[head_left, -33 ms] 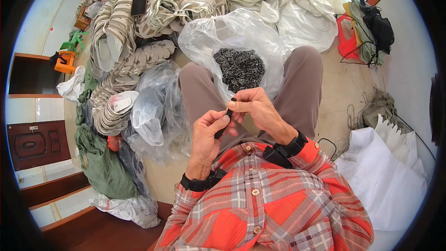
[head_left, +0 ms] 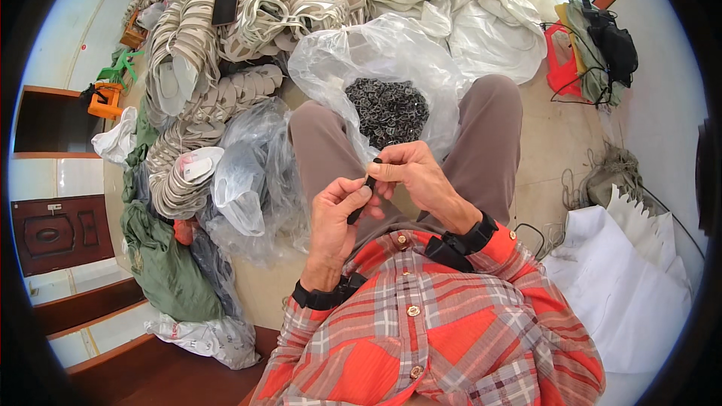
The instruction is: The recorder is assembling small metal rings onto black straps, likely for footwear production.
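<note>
Close together in front of my lap, both hands pinch one narrow black piece (head_left: pixel 355 216). Its lower end sticks out under the fingers of my left hand (head_left: pixel 331 218), which is closed on it with the thumb on top. My right hand (head_left: pixel 416 174) grips the upper end between thumb and fingers. The fingers cover most of the piece, so its exact kind does not show. Just beyond the hands, between my knees, a clear plastic bag (head_left: pixel 320 56) lies spread, with a heap of small black buckle-like parts (head_left: pixel 387 113) in it.
Bundles of pale grey shoe-upper-like pieces (head_left: pixel 199 37) are heaped at the far left, a black phone (head_left: pixel 225 4) on top. Clear plastic bags (head_left: pixel 256 173) and a green sack (head_left: pixel 165 263) lie left. White sheeting (head_left: pixel 602 286) lies right; a red stool-like object (head_left: pixel 560 60) stands far right.
</note>
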A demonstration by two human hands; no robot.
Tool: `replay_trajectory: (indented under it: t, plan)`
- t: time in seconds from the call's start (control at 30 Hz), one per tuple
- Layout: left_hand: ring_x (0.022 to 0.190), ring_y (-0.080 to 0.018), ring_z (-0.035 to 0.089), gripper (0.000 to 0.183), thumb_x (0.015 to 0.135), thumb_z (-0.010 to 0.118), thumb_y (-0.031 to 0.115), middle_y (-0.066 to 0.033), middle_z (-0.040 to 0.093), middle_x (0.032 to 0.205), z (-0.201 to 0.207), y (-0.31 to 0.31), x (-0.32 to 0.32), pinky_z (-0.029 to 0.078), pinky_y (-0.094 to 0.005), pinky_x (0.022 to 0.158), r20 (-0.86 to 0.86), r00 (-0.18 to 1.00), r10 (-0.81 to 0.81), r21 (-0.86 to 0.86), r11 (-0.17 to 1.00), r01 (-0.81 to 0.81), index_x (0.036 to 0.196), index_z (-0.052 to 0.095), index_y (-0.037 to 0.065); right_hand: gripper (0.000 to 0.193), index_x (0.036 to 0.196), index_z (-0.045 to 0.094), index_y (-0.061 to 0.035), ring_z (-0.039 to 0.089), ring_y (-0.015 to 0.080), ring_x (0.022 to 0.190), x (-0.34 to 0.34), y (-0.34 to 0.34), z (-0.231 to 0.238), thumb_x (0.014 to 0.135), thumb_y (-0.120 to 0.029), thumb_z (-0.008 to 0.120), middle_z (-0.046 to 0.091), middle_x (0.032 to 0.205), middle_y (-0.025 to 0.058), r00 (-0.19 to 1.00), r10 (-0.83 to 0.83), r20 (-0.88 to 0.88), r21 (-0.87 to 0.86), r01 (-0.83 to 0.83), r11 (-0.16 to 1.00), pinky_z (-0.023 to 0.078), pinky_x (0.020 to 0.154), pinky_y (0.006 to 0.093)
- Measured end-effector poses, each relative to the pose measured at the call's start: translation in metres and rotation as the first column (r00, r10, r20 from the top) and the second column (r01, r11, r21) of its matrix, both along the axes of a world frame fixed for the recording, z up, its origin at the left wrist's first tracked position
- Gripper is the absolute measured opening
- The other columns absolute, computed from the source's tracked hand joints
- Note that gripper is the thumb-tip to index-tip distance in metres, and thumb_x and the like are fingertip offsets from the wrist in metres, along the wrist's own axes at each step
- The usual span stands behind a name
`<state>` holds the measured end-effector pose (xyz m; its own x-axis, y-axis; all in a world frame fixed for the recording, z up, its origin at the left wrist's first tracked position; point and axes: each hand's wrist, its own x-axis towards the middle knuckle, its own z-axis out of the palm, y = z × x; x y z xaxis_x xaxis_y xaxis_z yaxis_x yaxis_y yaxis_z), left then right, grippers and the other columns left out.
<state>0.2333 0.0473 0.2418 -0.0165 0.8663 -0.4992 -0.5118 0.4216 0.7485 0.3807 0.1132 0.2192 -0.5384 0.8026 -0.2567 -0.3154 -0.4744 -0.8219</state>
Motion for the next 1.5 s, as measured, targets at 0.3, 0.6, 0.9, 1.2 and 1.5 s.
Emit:
replay_trajectory:
  t: [0.3,0.6,0.9,1.2,1.5]
  plan:
    - [0.057,-0.0133,0.056,0.005,0.084,0.055,0.002,-0.0087,0.060,0.072,0.000,-0.005,0.012,0.049,-0.0260,0.052,-0.318,0.945,0.074,0.145,0.989,-0.028,0.087,0.055,-0.002,0.018,0.071,0.063,0.0007,0.051,0.0042,0.053,-0.002,-0.001,0.008,0.081,-0.015,0.065,0.057,0.059,0.0000,0.994,-0.045,0.100,0.106,0.034,0.994,0.041,0.046,0.0184]
    - [0.052,-0.0082,0.052,0.004,0.086,0.052,0.001,-0.0053,0.057,0.068,0.001,-0.006,0.018,0.046,-0.0221,0.048,-0.467,0.874,0.132,0.242,0.970,-0.017,0.088,0.052,-0.003,0.020,0.071,0.063,0.0013,0.053,0.0072,0.050,-0.004,-0.001,0.010,0.082,-0.016,0.063,0.059,0.060,0.0034,0.999,-0.043,-0.017,-0.115,0.041,0.993,0.041,0.044,0.0198]
    - [0.051,-0.0086,0.052,0.002,0.086,0.049,-0.001,-0.0059,0.056,0.066,0.002,-0.007,0.018,0.045,-0.0225,0.046,-0.402,0.905,0.139,0.266,0.963,-0.029,0.086,0.051,-0.002,0.018,0.073,0.064,0.0019,0.054,0.0066,0.051,-0.004,-0.011,0.017,0.081,-0.014,0.064,0.059,0.061,0.0035,0.988,-0.127,0.090,0.067,0.121,0.990,0.042,0.044,0.0199]
    - [0.055,-0.0103,0.057,0.002,0.086,0.052,0.000,-0.0076,0.061,0.070,0.003,0.001,0.015,0.047,-0.0217,0.052,-0.335,0.939,0.079,0.309,0.951,0.030,0.085,0.051,-0.001,0.017,0.075,0.063,0.0035,0.055,0.0058,0.053,0.003,-0.002,0.033,0.081,-0.012,0.064,0.059,0.061,0.0024,0.976,-0.127,0.176,0.163,0.098,0.982,0.044,0.045,0.0191]
    - [0.056,-0.0099,0.058,0.009,0.084,0.054,0.000,-0.0089,0.062,0.069,0.010,0.009,0.015,0.047,-0.0212,0.050,-0.302,0.952,0.039,0.201,0.979,0.024,0.078,0.047,0.002,0.018,0.074,0.062,0.0038,0.055,0.0056,0.053,0.000,-0.006,0.026,0.081,-0.012,0.065,0.060,0.060,0.0041,0.950,-0.147,0.276,0.278,0.067,0.958,0.044,0.045,0.0193]
